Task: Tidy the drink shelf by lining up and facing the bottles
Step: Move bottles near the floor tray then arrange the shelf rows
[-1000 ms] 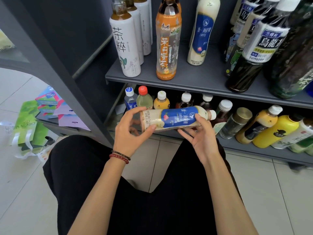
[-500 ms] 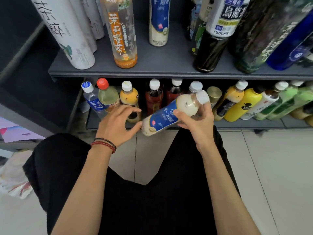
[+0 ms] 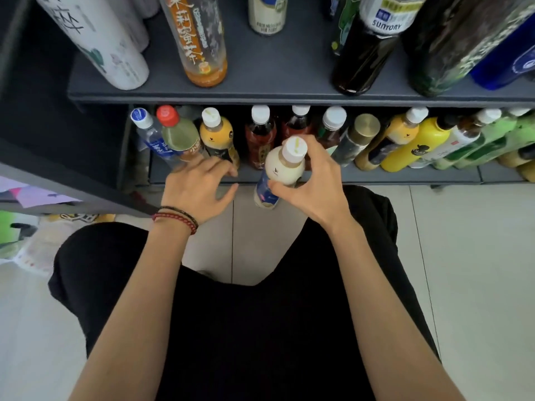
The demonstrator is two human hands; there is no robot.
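My right hand grips a cream-coloured drink bottle with a blue label and white cap, held nearly upright just in front of the lower shelf. My left hand hovers open beside it, fingers spread near the shelf's front edge, below a yellow bottle and a green bottle with a red cap. A row of bottles fills the lower shelf: red tea bottles, a gold-capped bottle, and yellow and green ones to the right.
The upper shelf carries a white tea bottle, an orange tea bottle, a dark Suntory bottle and a blue bottle. Grey shelf frame at left. My black-clothed knees and pale floor tiles lie below.
The cream bottle went from lying sideways in both hands to nearly upright in my right hand alone. My left hand let go and moved toward the shelf edge. The view tilted downward.
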